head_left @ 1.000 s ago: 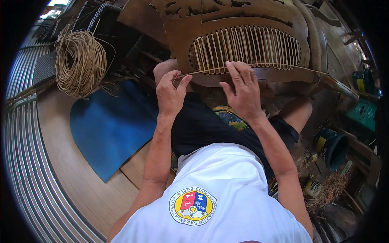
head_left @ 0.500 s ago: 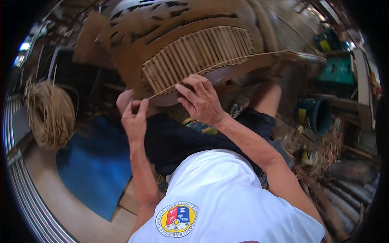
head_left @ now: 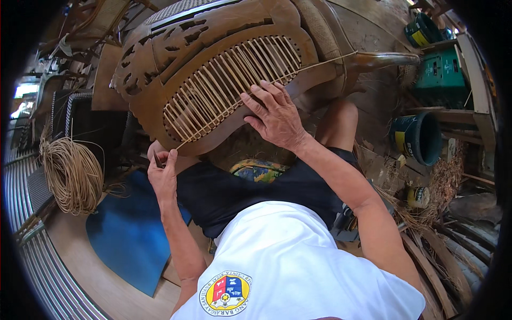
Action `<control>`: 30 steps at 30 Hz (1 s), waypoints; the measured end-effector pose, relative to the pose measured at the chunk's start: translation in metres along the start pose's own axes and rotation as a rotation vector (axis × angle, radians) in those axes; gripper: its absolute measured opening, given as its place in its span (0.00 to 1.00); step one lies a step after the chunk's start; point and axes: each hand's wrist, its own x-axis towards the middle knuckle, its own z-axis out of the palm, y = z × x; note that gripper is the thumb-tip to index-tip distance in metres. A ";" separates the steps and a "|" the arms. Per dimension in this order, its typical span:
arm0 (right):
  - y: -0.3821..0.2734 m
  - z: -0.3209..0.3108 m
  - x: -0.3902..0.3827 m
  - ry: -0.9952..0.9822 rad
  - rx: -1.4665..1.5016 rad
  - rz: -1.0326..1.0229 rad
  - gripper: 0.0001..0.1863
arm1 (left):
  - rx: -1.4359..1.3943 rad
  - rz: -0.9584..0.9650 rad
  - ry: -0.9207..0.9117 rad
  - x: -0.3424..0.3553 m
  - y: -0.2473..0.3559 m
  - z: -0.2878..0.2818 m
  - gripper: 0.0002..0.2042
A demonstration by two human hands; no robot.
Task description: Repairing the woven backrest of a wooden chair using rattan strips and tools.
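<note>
A carved brown wooden chair frame (head_left: 144, 104) lies tilted across my knees, its curved opening strung with many pale cane strands (head_left: 224, 74) side by side. One long cane strip (head_left: 322, 62) runs along the opening's lower edge, out to the chair leg at right. Thumb and forefinger of my left hand (head_left: 164, 178) are pinched at its left end, just off the frame's lower left corner. A small dark pointed shape shows at those fingers; I cannot make out what it is. My right hand (head_left: 277, 117) rests with spread fingers on the strip and lower rim.
A coil of cane (head_left: 72, 176) hangs at left above a blue sheet (head_left: 133, 234). To the right stand a dark bucket (head_left: 421, 138), a green crate (head_left: 442, 80) and a small tub (head_left: 418, 197) among fibre scraps. A curved chair leg (head_left: 384, 60) juts out right.
The chair frame sits further left and lower in view, and the strands show more sharply. My left hand is lower and further left; my right hand's fingers have spread flatter over the rim.
</note>
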 end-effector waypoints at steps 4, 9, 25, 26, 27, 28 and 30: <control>0.020 -0.022 -0.002 -0.012 0.109 -0.002 0.31 | 0.484 0.289 0.324 -0.013 0.035 0.009 0.13; 0.099 -0.055 -0.009 0.221 -0.174 0.217 0.23 | 0.358 0.525 -0.012 -0.033 0.109 0.075 0.13; 0.152 -0.081 0.035 -0.178 0.229 0.418 0.13 | 0.515 0.735 -0.195 -0.005 0.127 0.215 0.06; 0.152 -0.080 0.035 -0.178 0.236 0.419 0.13 | 0.521 0.732 -0.193 -0.004 0.127 0.215 0.06; 0.151 -0.080 0.037 -0.164 0.228 0.412 0.12 | 0.526 0.731 -0.191 -0.004 0.128 0.215 0.07; 0.151 -0.080 0.038 -0.149 0.220 0.406 0.11 | 0.531 0.730 -0.192 -0.004 0.127 0.215 0.07; 0.153 -0.080 0.041 -0.172 0.194 0.405 0.11 | 0.505 0.737 -0.179 -0.005 0.125 0.214 0.07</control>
